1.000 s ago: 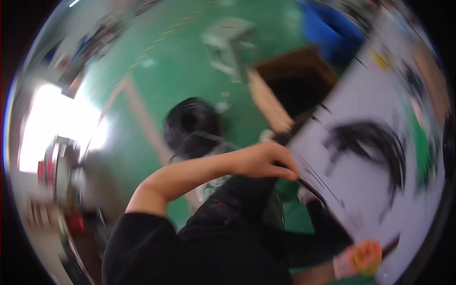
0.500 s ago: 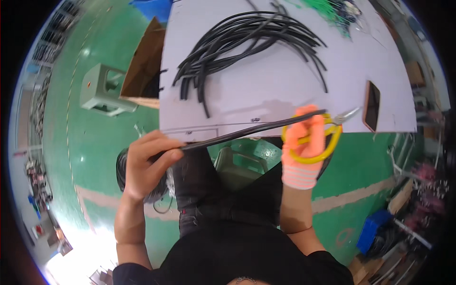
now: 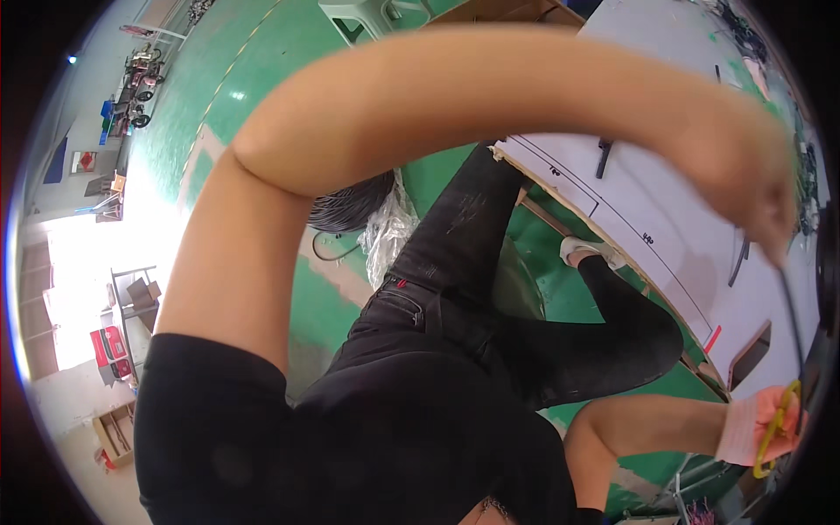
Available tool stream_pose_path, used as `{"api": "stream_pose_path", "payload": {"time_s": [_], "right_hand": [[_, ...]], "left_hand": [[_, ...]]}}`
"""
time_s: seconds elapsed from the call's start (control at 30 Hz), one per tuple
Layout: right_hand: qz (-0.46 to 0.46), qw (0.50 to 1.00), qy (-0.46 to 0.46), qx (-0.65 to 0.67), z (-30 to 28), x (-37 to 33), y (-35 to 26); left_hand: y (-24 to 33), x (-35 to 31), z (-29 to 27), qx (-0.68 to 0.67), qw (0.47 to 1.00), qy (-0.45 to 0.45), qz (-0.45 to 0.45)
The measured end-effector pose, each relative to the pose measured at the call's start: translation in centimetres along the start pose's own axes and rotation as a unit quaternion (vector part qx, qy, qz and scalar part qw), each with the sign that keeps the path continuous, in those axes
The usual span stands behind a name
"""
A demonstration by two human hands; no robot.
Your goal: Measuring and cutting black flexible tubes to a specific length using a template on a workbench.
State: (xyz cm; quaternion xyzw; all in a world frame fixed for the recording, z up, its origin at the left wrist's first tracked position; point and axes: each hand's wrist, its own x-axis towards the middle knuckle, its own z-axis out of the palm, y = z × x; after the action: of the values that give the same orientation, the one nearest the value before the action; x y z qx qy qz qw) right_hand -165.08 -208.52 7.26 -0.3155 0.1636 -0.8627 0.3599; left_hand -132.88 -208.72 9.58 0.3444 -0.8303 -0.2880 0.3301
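My bare left arm reaches right across the white table (image 3: 647, 206). At its end my left hand (image 3: 754, 184), smeared by motion, is closed on the upper end of a thin black tube (image 3: 794, 315). The tube runs down along the right rim to my right hand (image 3: 759, 424), in an orange glove. That hand is closed round the yellow handles of scissors (image 3: 773, 435); their blades are hidden. The tube's lower end reaches the glove, but I cannot tell whether its fingers grip it. My left forearm hides most of the black tubes on the table; a few ends (image 3: 604, 159) show.
A phone (image 3: 750, 355) lies by the table's near edge, close to a red mark (image 3: 713, 337). Beside my leg sit a black coil (image 3: 352, 206) and a clear plastic bag (image 3: 388, 229). A pale stool (image 3: 372, 12) and a cardboard box (image 3: 490, 12) stand beyond my arm.
The view has swung and tilted. My left hand has swept from the left over to the far right, still holding the tube, which now stands steeply. The scissors remain in my right hand.
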Motion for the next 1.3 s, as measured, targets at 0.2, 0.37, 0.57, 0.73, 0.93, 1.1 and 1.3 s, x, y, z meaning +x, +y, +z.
{"api": "stream_pose_path", "payload": {"time_s": [0.2,0.37,0.57,0.73,0.93,1.1,1.3], "right_hand": [[0.145,0.980,0.097,0.101,-7.1,-5.5,-0.2],[0.163,0.897,0.200,-0.358,-10.9,-13.9,4.2],[0.228,0.858,0.229,-0.399,-11.3,-14.2,4.6],[0.256,0.867,0.327,-0.275,-11.6,-13.6,5.7],[0.215,0.865,0.350,-0.287,-11.6,-12.9,6.5],[0.224,0.859,0.380,-0.259,-11.4,-12.5,6.1],[0.248,0.857,0.362,-0.270,-11.7,-12.1,5.7]], "left_hand": [[-2.7,-8.7,5.3,-0.219,0.964,-0.019,-0.150],[-3.0,-15.7,5.8,-0.104,0.955,-0.033,-0.276],[-4.7,-18.0,6.7,-0.097,0.928,-0.044,-0.358],[-5.0,-18.1,7.1,-0.120,0.902,-0.045,-0.412],[-4.6,-17.5,7.0,-0.111,0.888,-0.049,-0.444],[-4.7,-17.1,6.4,-0.102,0.876,-0.054,-0.468],[-5.2,-17.5,6.3,-0.106,0.872,-0.052,-0.475]]}}
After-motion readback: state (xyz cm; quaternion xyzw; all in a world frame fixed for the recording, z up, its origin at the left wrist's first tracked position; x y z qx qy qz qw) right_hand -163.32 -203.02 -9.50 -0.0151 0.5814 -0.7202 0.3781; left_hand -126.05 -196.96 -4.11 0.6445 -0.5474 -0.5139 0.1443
